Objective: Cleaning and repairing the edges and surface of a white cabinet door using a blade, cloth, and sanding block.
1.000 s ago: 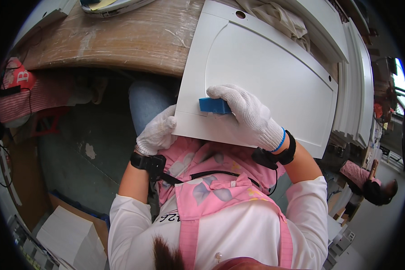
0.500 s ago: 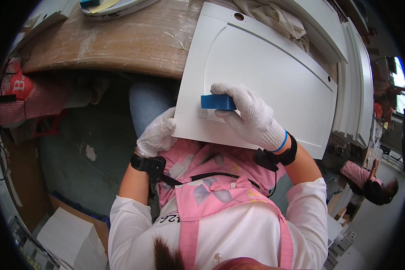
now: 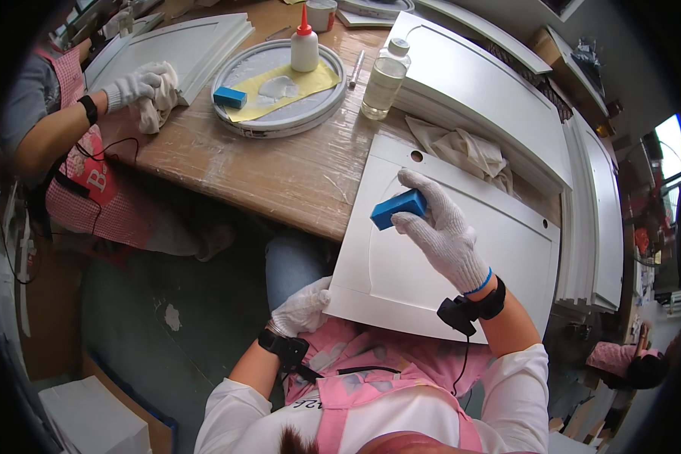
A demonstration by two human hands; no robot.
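Observation:
A white door panel (image 3: 469, 291) with a recessed arched middle and two round holes lies partly on the table edge and over my lap. My gloved right hand (image 3: 448, 234) pinches a blue sanding block (image 3: 399, 209) between thumb and fingers, above the panel's upper left part. My gloved left hand (image 3: 303, 309) grips the panel's near left corner, fingers partly under the edge. A crumpled beige cloth (image 3: 469, 147) lies beyond the panel.
On the plastic-wrapped table (image 3: 197, 163) stand a round lid (image 3: 234, 127) holding a second blue block (image 3: 229, 97), yellow sandpaper (image 3: 244, 113) and a red-tipped bottle (image 3: 305, 51). A clear bottle (image 3: 386, 79) stands nearby. Stacked white panels (image 3: 492, 83) lie behind. A co-worker's gloved hand (image 3: 132, 89) wipes panels at left.
My right hand has lifted the blue sanding block off the panel's left frame and moved it farther away. The view has tilted up, showing more of the table. My left hand still grips the corner.

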